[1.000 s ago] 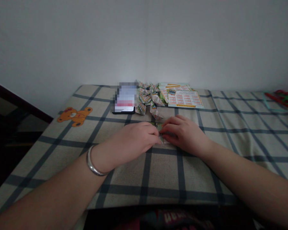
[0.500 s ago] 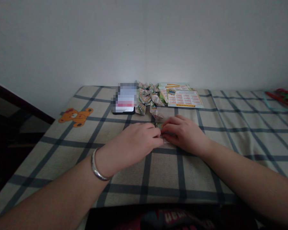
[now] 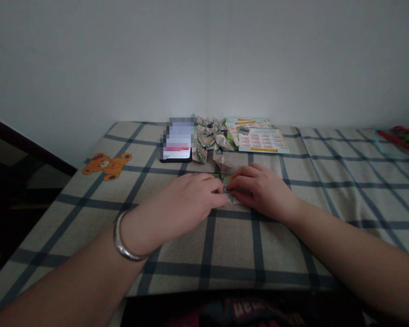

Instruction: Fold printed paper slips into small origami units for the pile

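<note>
A small piece of printed paper (image 3: 227, 180) lies on the tablecloth between my hands, mostly covered by fingers. My left hand (image 3: 194, 197), with a silver bangle at the wrist, comes from the left with bent fingers closed on the paper's left part. From the right, my right hand (image 3: 261, 188) pinches its right part, fingertips pressed down low on the cloth. Just beyond them several folded paper pieces (image 3: 221, 141) in the same kind of print stand in a cluster. How the paper under my fingers is folded is hidden.
A phone (image 3: 179, 141) with a blurred screen lies left of the folded pieces. Flat calendar cards (image 3: 262, 140) are stacked to their right, near the wall (image 3: 204, 59). A bear cutout (image 3: 107, 166) is at the left, and colourful items (image 3: 404, 141) sit at the far right.
My left hand has shifted slightly left, its fingertips drawing a little away from the right hand's. More of the paper shows between them. The right hand has hardly moved.
</note>
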`<move>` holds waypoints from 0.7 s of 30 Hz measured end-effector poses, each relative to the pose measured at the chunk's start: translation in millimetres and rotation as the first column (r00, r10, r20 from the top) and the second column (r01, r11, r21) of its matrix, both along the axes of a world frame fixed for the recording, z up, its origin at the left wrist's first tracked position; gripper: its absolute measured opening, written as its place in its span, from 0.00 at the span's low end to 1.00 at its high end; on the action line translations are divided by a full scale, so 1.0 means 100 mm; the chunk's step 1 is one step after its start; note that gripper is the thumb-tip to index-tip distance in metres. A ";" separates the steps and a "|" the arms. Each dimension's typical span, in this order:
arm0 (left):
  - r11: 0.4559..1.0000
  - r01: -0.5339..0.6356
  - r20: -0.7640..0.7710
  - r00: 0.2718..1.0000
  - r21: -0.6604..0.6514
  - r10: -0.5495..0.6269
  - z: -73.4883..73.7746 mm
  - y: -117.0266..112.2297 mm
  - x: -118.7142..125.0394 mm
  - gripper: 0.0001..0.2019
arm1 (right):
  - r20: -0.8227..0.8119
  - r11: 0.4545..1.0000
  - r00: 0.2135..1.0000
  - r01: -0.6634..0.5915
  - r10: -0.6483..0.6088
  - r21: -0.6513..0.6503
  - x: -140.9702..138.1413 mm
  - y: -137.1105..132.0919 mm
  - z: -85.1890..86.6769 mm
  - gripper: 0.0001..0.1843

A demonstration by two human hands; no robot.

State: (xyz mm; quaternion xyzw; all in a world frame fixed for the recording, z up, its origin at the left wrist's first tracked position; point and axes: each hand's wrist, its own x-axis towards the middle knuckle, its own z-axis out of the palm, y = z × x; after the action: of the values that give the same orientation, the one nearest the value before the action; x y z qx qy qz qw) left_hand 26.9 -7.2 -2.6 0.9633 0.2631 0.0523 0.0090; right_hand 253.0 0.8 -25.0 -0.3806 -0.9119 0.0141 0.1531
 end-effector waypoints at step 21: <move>0.978 -0.059 0.062 0.995 -0.200 0.073 0.06 0.06 -0.13 0.10 | 0.024 0.978 0.978 -0.206 0.205 0.026 0.03 -0.01 0.00 0.11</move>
State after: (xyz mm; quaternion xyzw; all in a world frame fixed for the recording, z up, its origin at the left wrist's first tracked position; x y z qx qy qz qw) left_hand 14.2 -1.4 3.1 0.9460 0.2983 0.0595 0.1118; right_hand 256.5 0.2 -25.4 -0.2822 -0.9480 0.0130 0.1465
